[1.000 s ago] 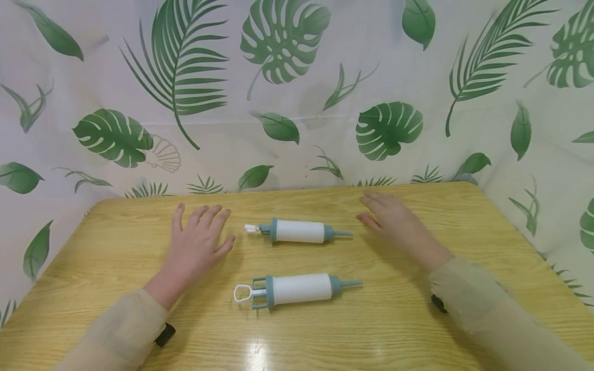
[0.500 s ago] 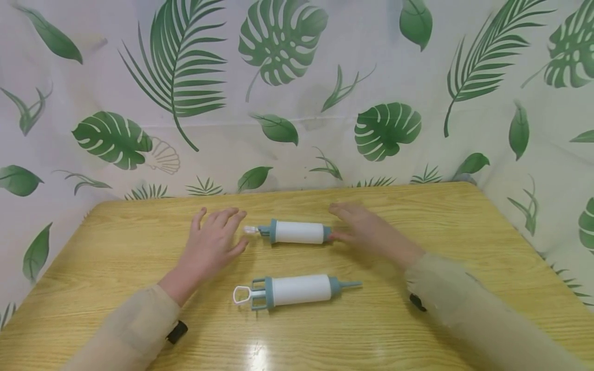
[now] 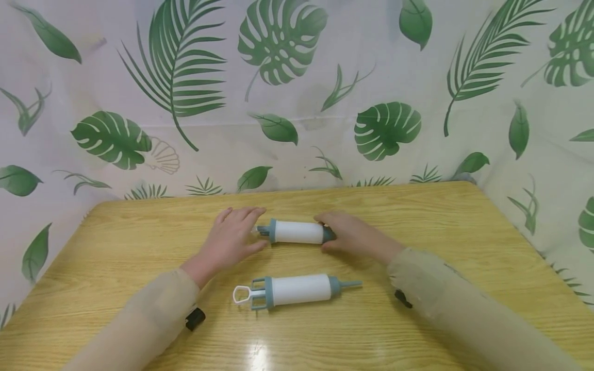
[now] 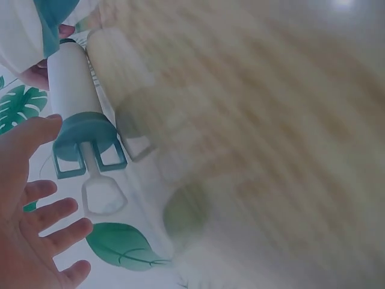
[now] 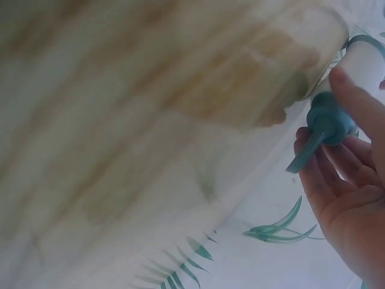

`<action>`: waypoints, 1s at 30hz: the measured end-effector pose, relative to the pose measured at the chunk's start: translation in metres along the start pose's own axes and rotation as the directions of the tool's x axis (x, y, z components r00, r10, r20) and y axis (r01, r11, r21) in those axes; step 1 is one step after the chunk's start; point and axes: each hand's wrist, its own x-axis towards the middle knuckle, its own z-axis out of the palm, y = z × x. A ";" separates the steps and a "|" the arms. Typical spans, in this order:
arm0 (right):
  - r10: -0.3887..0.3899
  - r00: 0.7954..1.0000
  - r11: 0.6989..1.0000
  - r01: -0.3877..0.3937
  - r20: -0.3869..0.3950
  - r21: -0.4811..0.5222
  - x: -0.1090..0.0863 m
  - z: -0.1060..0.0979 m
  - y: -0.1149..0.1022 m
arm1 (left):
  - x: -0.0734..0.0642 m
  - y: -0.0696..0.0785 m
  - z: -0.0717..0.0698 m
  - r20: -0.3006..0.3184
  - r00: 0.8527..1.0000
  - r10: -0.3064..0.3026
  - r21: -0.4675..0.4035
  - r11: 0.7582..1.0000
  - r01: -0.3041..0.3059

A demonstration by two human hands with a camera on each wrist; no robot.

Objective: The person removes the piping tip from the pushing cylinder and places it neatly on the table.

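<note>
Two syringe-like tubes with white barrels, teal ends and white pull handles lie on the wooden table in the head view. My right hand (image 3: 350, 234) is at the nozzle end of the far syringe (image 3: 299, 232). Its thumb and fingers curl round the teal collar (image 5: 329, 117) in the right wrist view. My left hand (image 3: 232, 237) is spread beside the handle end of that syringe. The left wrist view shows its fingers apart from the white handle (image 4: 103, 194). Closer to me lies the near syringe (image 3: 301, 288), touched by neither hand.
The wooden table (image 3: 417, 330) reaches back to a white cloth (image 3: 315, 149) printed with green leaves. The cloth hangs behind the table and along its sides. A glare spot lies near the table's front.
Both hands have moved inward to the far syringe, the right going left and the left going right. The right hand has taken hold of the nozzle end. Neither syringe has visibly moved.
</note>
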 end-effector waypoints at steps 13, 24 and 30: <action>-0.172 0.972 0.984 0.161 -0.163 -0.080 -0.002 0.003 0.001 | 0.012 0.008 0.007 0.062 0.998 0.015 -0.065 0.998 -0.011; -0.269 0.927 0.962 0.248 -0.261 -0.113 -0.005 0.001 0.001 | 0.012 0.008 0.006 0.045 0.998 0.037 -0.060 0.998 -0.035; -0.328 0.885 0.945 0.304 -0.331 -0.124 -0.006 0.000 0.002 | 0.012 0.007 0.005 0.007 0.999 0.050 -0.028 0.998 -0.049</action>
